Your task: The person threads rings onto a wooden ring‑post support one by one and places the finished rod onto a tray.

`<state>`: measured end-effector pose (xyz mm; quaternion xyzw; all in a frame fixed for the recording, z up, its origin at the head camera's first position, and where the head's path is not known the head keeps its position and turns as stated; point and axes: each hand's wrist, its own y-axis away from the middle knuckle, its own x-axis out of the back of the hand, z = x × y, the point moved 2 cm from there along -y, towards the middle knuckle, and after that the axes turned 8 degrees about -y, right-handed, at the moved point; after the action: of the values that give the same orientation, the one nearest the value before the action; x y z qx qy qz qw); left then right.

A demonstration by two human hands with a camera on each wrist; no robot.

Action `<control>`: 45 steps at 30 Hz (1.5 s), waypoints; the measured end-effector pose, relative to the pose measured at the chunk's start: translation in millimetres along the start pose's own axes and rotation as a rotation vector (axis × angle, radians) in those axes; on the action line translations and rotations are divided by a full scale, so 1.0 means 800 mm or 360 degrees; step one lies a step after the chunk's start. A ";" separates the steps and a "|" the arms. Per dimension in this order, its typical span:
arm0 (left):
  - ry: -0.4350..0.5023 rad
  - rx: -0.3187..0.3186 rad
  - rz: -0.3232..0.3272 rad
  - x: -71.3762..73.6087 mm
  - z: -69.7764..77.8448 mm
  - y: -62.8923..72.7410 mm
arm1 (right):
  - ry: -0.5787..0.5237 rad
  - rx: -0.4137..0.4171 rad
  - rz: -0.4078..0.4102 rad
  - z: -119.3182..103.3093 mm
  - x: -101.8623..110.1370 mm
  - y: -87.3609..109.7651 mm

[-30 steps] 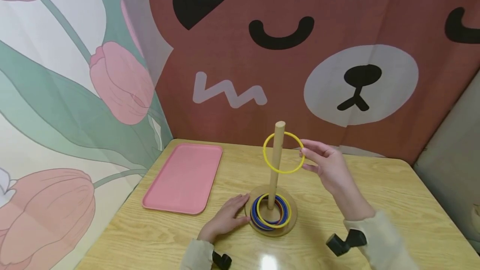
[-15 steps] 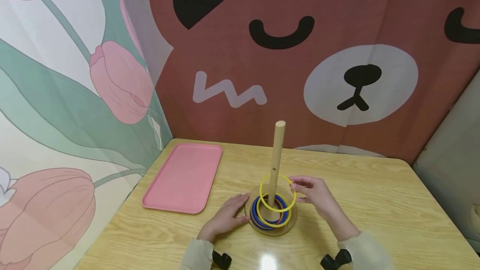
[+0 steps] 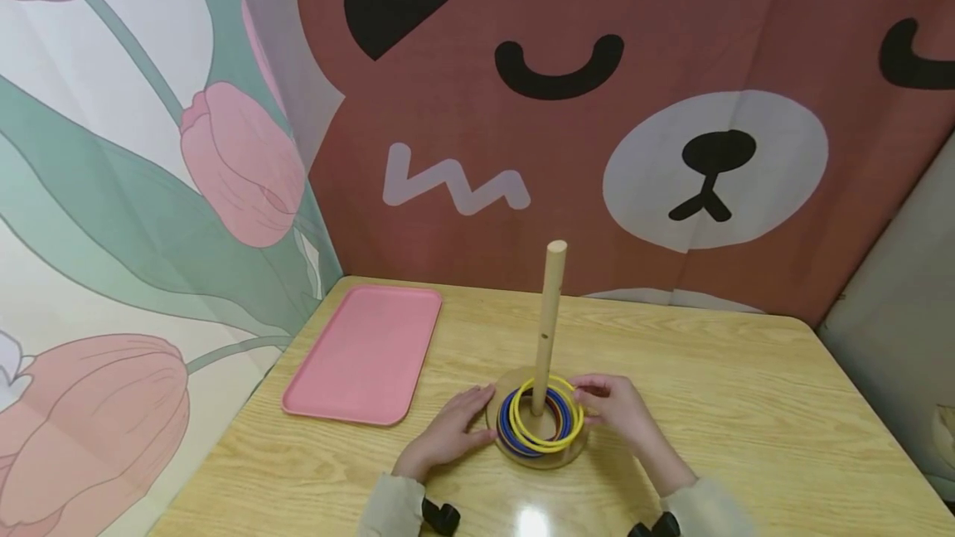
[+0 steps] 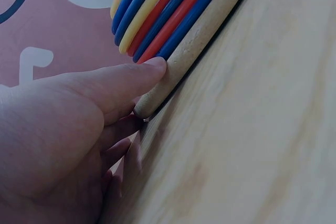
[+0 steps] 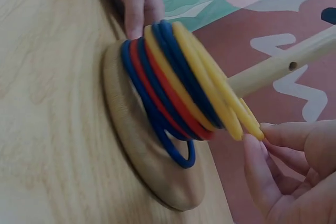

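A wooden peg (image 3: pixel 550 313) stands upright on a round wooden base (image 3: pixel 539 461). Around its foot lies a stack of blue, red and yellow rings (image 5: pixel 170 77). My right hand (image 3: pixel 615 413) pinches the uppermost yellow ring (image 5: pixel 251 121) between thumb and fingertips at its right side. That ring encircles the peg and leans on another yellow one at the top of the stack. My left hand (image 3: pixel 448 433) rests at the left edge of the base, fingers extended, the thumb (image 4: pixel 152 69) touching the rim below the rings. One blue ring (image 5: pixel 181 156) sags askew at the bottom.
To the left on the wooden table (image 3: pixel 709 404) lies a pink tray (image 3: pixel 366 355). Behind the table hangs a cloth with a bear print (image 3: pixel 448 106). A tulip-patterned cloth (image 3: pixel 246 164) covers the left side.
My right hand has lowered the yellow ring along the peg, from near its top down to the stack. My left hand has stayed at the base.
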<state>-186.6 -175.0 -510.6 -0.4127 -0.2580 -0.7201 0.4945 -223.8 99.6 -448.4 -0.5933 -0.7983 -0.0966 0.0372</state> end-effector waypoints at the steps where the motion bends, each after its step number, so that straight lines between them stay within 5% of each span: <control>1: -0.0002 0.0001 0.0002 0.000 0.000 0.000 | 0.0032 0.0014 0.0009 0.001 -0.002 0.000; 11: 0.0004 -0.0001 0.0005 0.000 0.001 0.001 | 0.0308 0.0078 0.0118 0.000 -0.014 0.004; 16: 0.0079 0.0004 -0.0004 0.003 0.001 0.002 | 0.0431 0.0288 0.0195 -0.010 -0.015 0.005; 21: 0.0297 0.0058 -0.0005 0.010 -0.004 0.003 | 0.0335 0.0523 0.0200 -0.022 -0.020 0.002; 27: 0.0301 0.0091 0.0064 0.040 -0.012 0.006 | 0.0178 0.0668 0.0117 -0.034 -0.030 0.001; 32: 0.0277 0.0145 0.0114 0.079 -0.036 0.018 | 0.0089 0.0657 0.0104 -0.040 -0.036 0.001; 45: -0.0025 0.0283 0.0250 0.158 -0.140 0.057 | 0.0019 0.0547 0.0120 -0.044 -0.043 -0.003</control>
<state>-204.2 -342.7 -463.6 -0.3919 -0.2916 -0.6502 0.5820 -217.6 59.7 -420.5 -0.6072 -0.7799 0.0393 0.1466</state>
